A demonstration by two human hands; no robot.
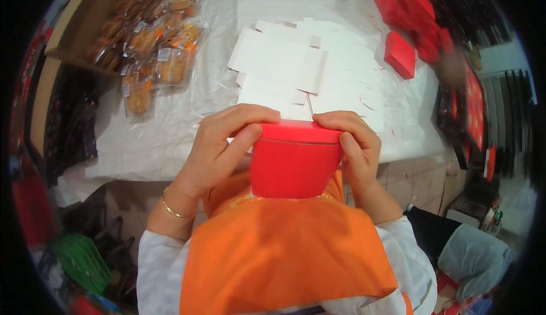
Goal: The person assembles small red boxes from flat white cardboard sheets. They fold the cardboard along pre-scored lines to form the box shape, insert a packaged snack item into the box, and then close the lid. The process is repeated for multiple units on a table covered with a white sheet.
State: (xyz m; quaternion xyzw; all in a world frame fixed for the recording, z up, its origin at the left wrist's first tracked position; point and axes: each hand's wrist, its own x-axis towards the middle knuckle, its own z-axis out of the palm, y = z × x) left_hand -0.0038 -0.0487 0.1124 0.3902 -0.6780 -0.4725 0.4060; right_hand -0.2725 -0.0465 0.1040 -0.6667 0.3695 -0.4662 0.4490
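Note:
A red cardboard box [294, 167] is held upright against my orange apron, its broad face toward the camera. A thin gap runs below the folded strip along its upper edge. My left hand [224, 141] grips the upper left corner, thumb on the near side and fingers along the top edge. On the upper right corner my right hand [357, 144] pinches in the same way. Just beyond the box, flat white cardboard blanks [284, 62] lie stacked on the table. The underside of the box is hidden.
White sheeting covers the table [216, 104]. Several clear packets of brown food [170, 59] lie at the left beside a cardboard carton [68, 36]. Red folded boxes [400, 54] are heaped at the far right. A green crate [82, 262] stands low at the left.

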